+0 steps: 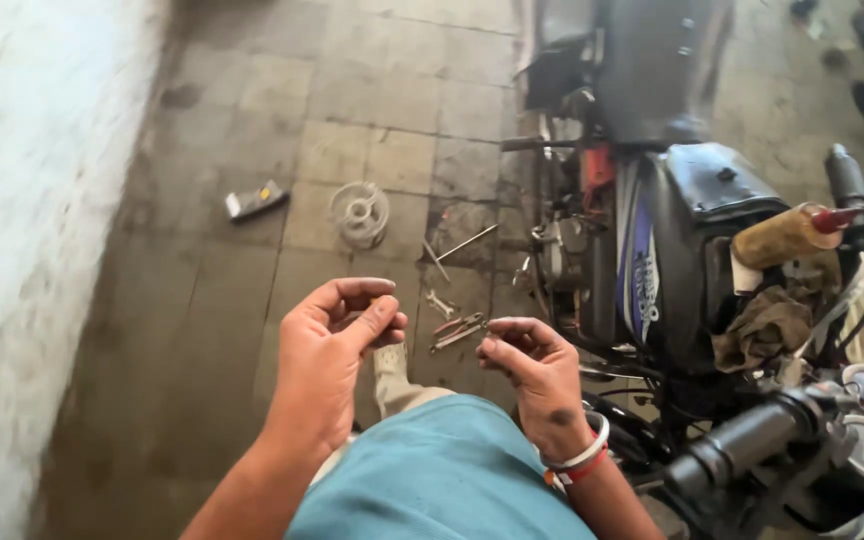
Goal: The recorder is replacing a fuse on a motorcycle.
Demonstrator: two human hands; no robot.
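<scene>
Above the grimy tiled floor (pixel 372 130), beside a dark parked motorcycle (pixel 692 220), the left hand (pixel 327 365) and right hand (pixel 537 375) hover with fingers curled, pinching something too small to tell. Metal pliers (pixel 458 330) lie on the floor between them, near a round wire guard (pixel 360 213).

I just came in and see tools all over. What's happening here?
A person stands beside a motorcycle, both hands raised in front. The left hand and right hand pinch their fingers together, maybe on something too small to see. On the tiled floor lie pliers, a round part and a rod.
</scene>
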